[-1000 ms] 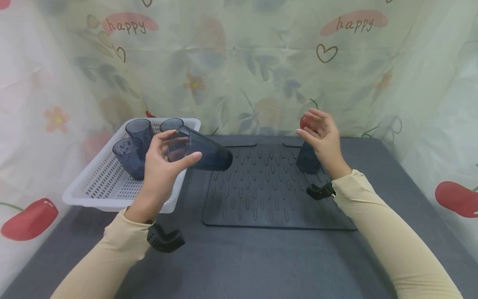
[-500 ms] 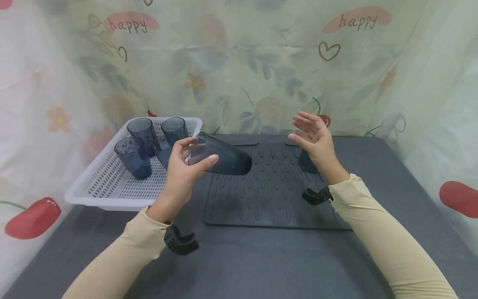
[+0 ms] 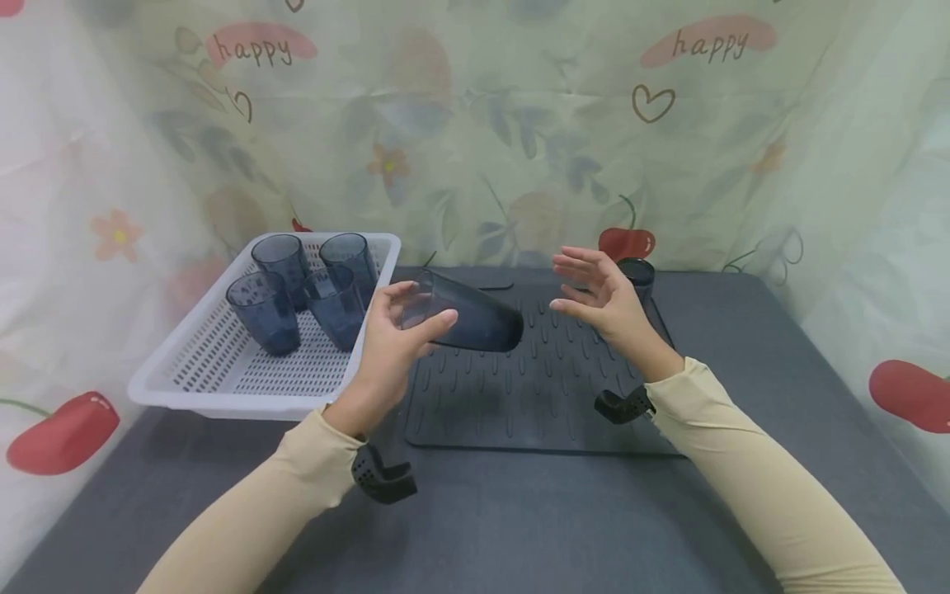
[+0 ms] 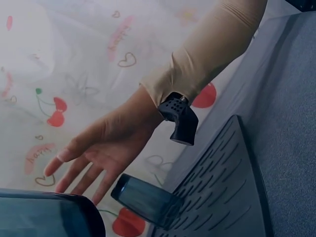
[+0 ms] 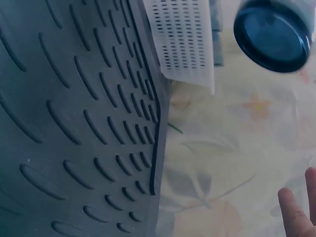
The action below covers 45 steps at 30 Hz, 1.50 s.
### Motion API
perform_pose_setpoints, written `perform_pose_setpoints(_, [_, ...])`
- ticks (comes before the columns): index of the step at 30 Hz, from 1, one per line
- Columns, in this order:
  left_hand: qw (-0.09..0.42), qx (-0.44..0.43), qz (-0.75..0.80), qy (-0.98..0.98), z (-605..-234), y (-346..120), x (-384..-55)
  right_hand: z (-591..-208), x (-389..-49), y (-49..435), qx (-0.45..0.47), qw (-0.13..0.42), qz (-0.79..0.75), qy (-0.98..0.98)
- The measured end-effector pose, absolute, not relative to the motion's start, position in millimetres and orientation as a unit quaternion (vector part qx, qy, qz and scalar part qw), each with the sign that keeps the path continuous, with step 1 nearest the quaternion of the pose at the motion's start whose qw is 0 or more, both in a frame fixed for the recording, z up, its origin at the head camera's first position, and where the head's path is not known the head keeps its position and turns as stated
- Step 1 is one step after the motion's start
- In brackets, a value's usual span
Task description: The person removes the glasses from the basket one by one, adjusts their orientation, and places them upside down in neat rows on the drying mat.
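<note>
My left hand [image 3: 393,342] grips a blue-grey drinking glass [image 3: 478,318] around its rim end. The glass is tilted nearly sideways above the ridged drying mat [image 3: 482,404], its base pointing right toward my other hand. In the right wrist view that glass's base [image 5: 271,37] shows at the top. My right hand [image 3: 604,297] is held in the air with fingers spread, a short gap from the base, holding nothing. Behind it a second glass [image 3: 638,276] stands upside down on the mat; the left wrist view shows this glass [image 4: 148,200] whole.
On the left, a white perforated basket [image 3: 185,404] holds several more blue-grey glasses [image 3: 267,313]. The dark grey table [image 3: 519,520] extends in front of the mat. A patterned curtain [image 3: 475,165] hangs close behind and at both sides.
My left hand has carried the tilted glass rightward from the basket to over the mat. My right hand has moved left and a little down, away from the standing glass, fingers spread.
</note>
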<state>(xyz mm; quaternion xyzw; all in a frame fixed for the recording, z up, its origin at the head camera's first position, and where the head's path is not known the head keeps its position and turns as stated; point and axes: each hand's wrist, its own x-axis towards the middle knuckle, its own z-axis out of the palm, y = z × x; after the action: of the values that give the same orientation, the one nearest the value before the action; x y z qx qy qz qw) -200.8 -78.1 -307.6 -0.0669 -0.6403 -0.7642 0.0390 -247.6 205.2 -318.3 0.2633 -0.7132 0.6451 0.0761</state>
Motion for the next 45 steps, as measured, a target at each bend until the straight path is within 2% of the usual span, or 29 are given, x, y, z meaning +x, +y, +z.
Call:
perform_pose_setpoints(21, [0.035, -0.069, -0.771, -0.632, -316, -64, -201, -344, -236, 181, 0.291, -0.019, 0.6, -0.744])
perform_pose_setpoints(45, [0.024, -0.094, -0.768, -0.633, -316, -56, -202, -349, -236, 169, 0.303, -0.026, 0.609, -0.732])
